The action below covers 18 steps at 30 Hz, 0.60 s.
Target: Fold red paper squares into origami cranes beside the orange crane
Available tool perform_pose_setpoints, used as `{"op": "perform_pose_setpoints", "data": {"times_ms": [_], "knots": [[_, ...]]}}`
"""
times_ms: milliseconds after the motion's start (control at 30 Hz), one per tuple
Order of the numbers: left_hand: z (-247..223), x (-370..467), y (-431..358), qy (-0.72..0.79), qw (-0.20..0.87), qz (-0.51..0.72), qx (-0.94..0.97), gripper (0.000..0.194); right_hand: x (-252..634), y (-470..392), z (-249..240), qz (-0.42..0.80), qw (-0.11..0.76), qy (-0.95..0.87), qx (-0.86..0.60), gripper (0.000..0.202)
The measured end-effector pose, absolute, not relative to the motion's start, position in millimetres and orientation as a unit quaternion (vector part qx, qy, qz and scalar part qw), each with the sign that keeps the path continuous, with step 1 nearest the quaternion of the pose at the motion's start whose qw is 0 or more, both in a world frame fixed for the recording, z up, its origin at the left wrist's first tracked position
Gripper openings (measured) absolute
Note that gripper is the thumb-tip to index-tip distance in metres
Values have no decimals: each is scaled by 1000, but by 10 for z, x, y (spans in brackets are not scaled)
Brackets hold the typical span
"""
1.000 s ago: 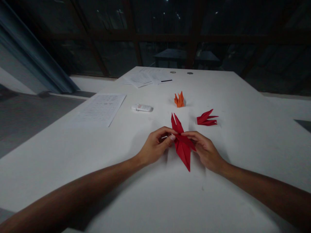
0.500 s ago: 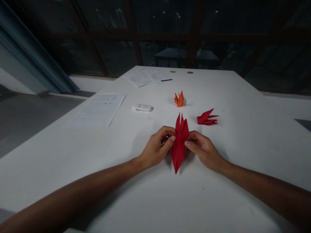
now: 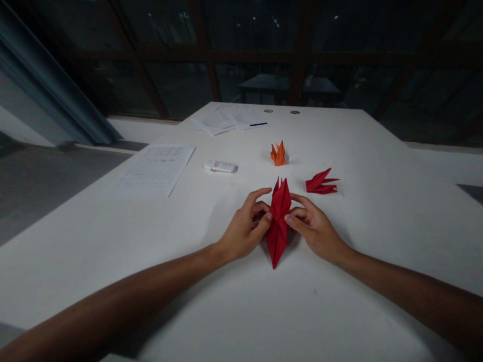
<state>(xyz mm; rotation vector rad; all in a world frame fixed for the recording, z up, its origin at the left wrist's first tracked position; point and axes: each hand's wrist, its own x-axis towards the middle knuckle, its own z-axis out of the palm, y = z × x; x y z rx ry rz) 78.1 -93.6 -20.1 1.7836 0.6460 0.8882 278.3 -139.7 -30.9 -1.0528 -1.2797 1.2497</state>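
Note:
A folded piece of red origami paper [image 3: 278, 221] is held between my two hands over the white table [image 3: 226, 322]. Its long point faces me, and narrower points rise at the far end. My left hand [image 3: 247, 221] pinches its left edge, thumb on top, with the index finger stretched out beside the far points. My right hand [image 3: 315, 226] grips the opposite edge, thumb on top and index finger reaching along the upper right side. The other fingertips are partly hidden behind the paper.
Beyond my hands stands an orange origami piece [image 3: 278, 154]; a smaller red origami piece [image 3: 322, 182] lies to the right. A white bottle-like item [image 3: 220, 166], a printed sheet [image 3: 156, 168], more papers [image 3: 222, 120] and a black pen [image 3: 258, 123] lie left and farther back.
Both index fingers have lifted and stretched toward the far end of the red paper. Its upper flaps have narrowed and shifted slightly, and its lower part shows a deeper centre crease.

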Motion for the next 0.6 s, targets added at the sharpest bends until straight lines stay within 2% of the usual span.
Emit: {"op": "perform_pose_setpoints", "data": {"times_ms": [67, 200, 267, 600], "knots": [[-197, 775, -942, 268, 506, 361, 736, 53, 2791, -1389, -310, 538, 503, -522, -430, 56], [-194, 763, -940, 276, 514, 351, 732, 53, 2787, -1376, -323, 553, 495, -530, -410, 23], [-186, 764, -937, 280, 524, 350, 724, 52, 2773, -1375, -326, 545, 502, -531, -411, 16], [-136, 784, -941, 281, 541, 348, 712, 51, 2759, -1409, -305, 513, 473, -567, -437, 29]]}}
